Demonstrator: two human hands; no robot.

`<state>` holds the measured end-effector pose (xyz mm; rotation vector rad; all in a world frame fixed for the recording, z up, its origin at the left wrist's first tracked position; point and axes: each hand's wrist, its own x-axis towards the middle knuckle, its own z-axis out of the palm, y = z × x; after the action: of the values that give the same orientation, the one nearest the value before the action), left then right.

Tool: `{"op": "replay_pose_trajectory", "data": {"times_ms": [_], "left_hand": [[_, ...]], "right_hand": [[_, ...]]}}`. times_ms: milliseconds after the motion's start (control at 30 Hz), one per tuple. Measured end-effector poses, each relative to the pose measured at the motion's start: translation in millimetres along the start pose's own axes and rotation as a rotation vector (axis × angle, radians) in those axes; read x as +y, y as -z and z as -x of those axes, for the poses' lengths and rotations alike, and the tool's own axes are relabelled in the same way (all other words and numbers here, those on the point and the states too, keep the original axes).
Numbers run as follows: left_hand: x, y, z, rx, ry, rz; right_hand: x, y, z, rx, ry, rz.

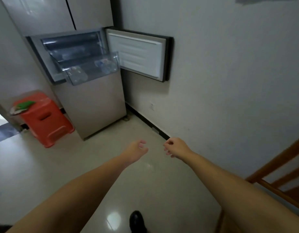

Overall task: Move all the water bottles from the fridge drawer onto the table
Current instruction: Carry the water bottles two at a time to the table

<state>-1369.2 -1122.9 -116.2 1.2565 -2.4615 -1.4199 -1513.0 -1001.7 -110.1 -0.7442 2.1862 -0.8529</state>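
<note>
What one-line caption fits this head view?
Both empty hands, left and right, reach toward the pulled-out clear fridge drawer holding water bottles, compartment door swung open.

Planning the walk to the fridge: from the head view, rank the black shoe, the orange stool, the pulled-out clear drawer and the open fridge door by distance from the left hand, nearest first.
1. Black shoe, on the floor below the left hand.
2. Orange stool, off to the left beside the fridge.
3. Clear drawer, pulled out ahead, bottles inside.
4. Open fridge door, swung right against the wall, just beyond the drawer.
</note>
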Motion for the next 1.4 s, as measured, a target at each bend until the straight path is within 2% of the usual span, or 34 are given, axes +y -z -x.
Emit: {"op": "replay_pose_trajectory", "data": {"times_ms": [300, 500, 733, 933, 1100, 1300, 1400], "left_hand": [[-15.7, 139.5, -127.8, 0.136, 0.033, 0.022], [-54.3, 192.3, -168.3, 0.21, 0.124, 0.101], [-86.6, 253.3, -245.5, 0.35, 0.197, 0.108], [-65.9, 319.0, -349.6, 0.431, 0.17, 0.092], [-29.9, 382.7, -433.5, 0.498, 0.096, 0.127], [-18.5, 445.5, -495.2, 0.551, 0.052, 0.306], [-24.1, 486.2, -527.9, 0.613, 0.073, 0.37]], "right_hand": [[-125.8, -21.2, -143.3, -0.052, 0.079, -0.009], [-184.1, -63.3, -220.6, -0.184, 0.131, 0.11], [-256.2, -100.5, -326.7, -0.305, 0.256, 0.096], [-329.1, -103.1, -438.7, -0.352, 0.301, 0.042], [-405.7, -84.7, -525.0, -0.371, 0.428, 0.069], [-466.7, -102.5, -593.2, -0.459, 0.475, 0.073], [-499.7, -119.0, -623.8, -0.475, 0.484, -0.016]]}}
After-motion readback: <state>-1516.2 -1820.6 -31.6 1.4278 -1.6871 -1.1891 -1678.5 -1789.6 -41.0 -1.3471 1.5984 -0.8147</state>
